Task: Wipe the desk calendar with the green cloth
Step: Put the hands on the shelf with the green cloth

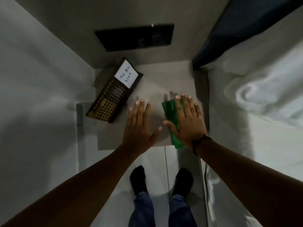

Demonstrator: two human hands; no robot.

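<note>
Green cloth [174,119] lay flat under the spread right hand [186,122]; left hand [139,126] spread, empty; calendar [114,91] looked unwiped.

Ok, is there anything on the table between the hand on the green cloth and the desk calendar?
Only the left hand. It lies flat on the bedside table, between the right hand on the green cloth and the desk calendar. No other object shows on the table between them.

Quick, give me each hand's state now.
Left hand: open, flat, holding nothing.
Right hand: open, flat on the green cloth, not gripping it.
</note>
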